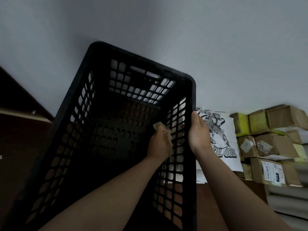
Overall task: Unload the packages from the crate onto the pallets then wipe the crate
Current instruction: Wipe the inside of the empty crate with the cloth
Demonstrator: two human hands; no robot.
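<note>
At frame centre: black crate (pixel 143 61), tipped up w/ its open side toward the camera, grid floor and walls in view. L hand (pixel 159 144) is inside it, fingers curled round a small beige cloth (pixel 168 135), pressing it on the inner face of the R side wall. R hand (pixel 199 132) grips that wall's rim from outside, thumb on the edge, fingers mostly hidden behind the grid. Just R of crate: white bag (pixel 220 135) w/ printed figure, then stacked cardboard boxes (pixel 273 144) w/ labels. Pale wall (pixel 166 22) behind.
</note>
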